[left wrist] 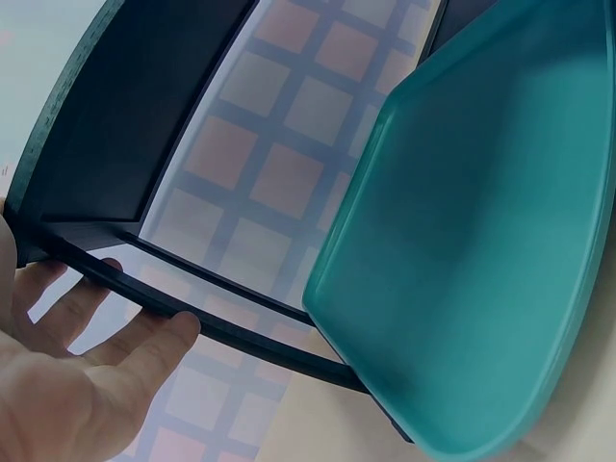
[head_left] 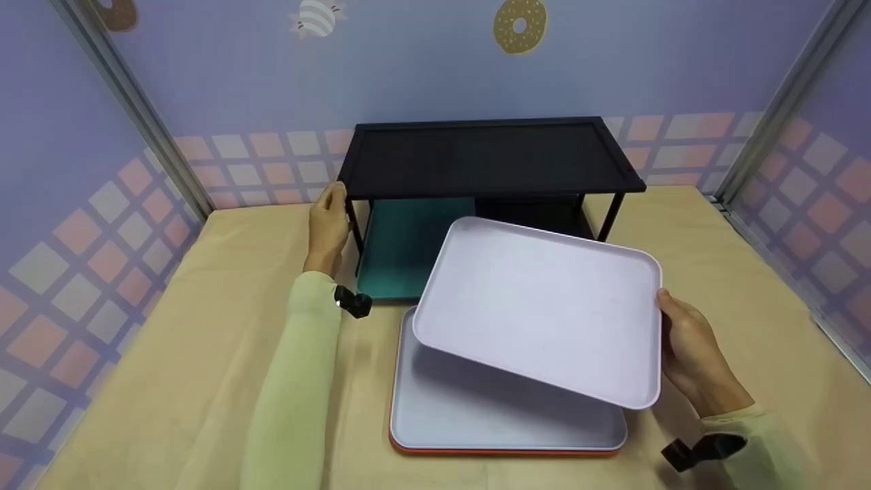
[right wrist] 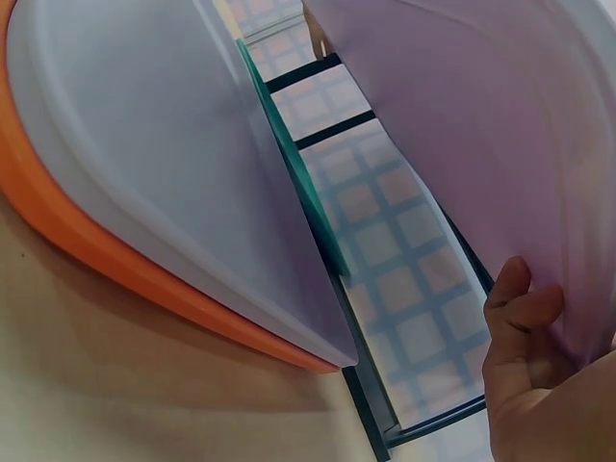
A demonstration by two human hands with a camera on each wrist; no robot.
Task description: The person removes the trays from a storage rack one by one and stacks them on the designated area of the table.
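Note:
My right hand [head_left: 694,350] grips the right edge of a pale lilac tray [head_left: 537,306], thumb on top and fingers beneath. The tray is raised and tilted over a pale blue-grey tray [head_left: 503,422], which lies on an orange tray [right wrist: 87,245]. My left hand [head_left: 329,224] holds the front left corner of a black two-tier rack [head_left: 483,156]; in the left wrist view its fingers [left wrist: 159,342] are against the rack's leg. A teal tray [head_left: 401,252] rests on the rack's lower tier, on the left side, its front end sticking out.
The rack stands at the back of a table with a tan cover [head_left: 170,381], close to a patterned wall [head_left: 435,61]. Metal posts [head_left: 133,88] rise at the back corners. On the rack's lower tier, a dark surface [head_left: 534,214] shows right of the teal tray.

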